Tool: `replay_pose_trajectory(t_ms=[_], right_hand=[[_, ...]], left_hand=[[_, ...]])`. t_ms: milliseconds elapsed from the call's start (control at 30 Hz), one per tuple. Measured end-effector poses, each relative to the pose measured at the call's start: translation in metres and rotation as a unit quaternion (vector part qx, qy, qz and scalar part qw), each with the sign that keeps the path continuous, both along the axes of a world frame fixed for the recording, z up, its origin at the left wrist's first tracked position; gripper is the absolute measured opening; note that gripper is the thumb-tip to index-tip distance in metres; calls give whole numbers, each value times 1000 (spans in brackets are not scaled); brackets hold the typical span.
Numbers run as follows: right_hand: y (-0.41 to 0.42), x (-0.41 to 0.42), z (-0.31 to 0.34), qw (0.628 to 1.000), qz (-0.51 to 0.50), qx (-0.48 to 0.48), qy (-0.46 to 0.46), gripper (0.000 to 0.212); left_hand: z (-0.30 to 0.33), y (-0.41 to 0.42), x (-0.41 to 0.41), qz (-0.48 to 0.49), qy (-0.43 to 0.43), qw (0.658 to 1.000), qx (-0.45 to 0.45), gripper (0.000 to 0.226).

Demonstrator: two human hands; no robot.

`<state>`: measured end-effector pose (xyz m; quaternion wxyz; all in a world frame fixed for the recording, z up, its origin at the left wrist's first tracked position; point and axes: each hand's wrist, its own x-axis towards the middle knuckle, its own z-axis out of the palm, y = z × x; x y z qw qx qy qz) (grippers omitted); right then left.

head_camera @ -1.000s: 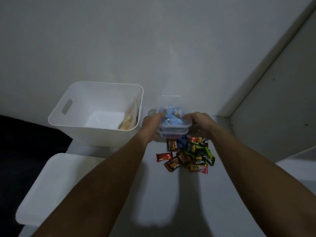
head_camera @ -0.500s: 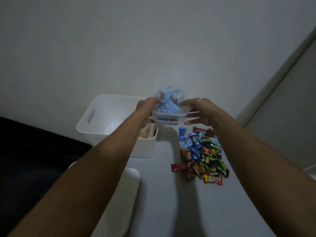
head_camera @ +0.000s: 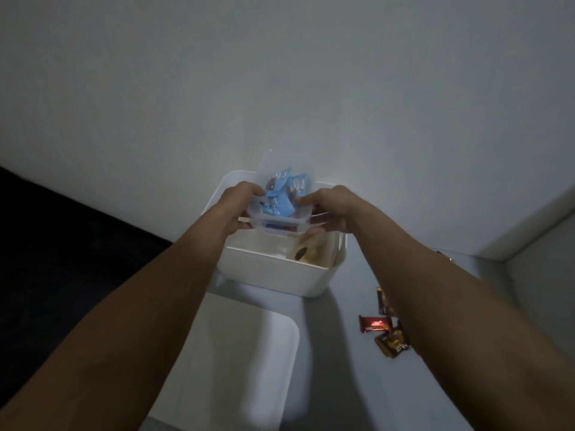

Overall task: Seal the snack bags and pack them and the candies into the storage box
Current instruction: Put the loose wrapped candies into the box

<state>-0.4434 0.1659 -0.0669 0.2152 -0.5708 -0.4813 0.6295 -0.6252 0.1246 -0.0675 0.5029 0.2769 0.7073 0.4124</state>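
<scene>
Head view: both hands hold clear tub above storage box.

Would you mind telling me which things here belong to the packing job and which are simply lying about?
Part of the job:
- clear tub of blue candies, held by left hand and right hand
- white storage box
- snack bag inside the box
- loose candies on the table

Lying about:
- white lid

Both bare forearms extended forward, converging; left hand and right hand level, fingers curled in grip, thumbs on top.
</scene>
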Motion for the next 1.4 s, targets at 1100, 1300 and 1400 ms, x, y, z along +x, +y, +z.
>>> replay_pose_trajectory(t_ms=[1100, 1300, 1400], right_hand=[[26, -99, -119, 990, 38, -65, -122, 14], [25, -122, -120, 992, 63, -69, -82, 26], [23, -127, -122, 990, 86, -59, -96, 15]], left_hand=[[-97, 51, -107, -59, 515, 845, 131, 30], [-106, 58, -121, -59, 505, 851, 129, 24], [-111, 58, -119, -82, 518, 842, 124, 23]])
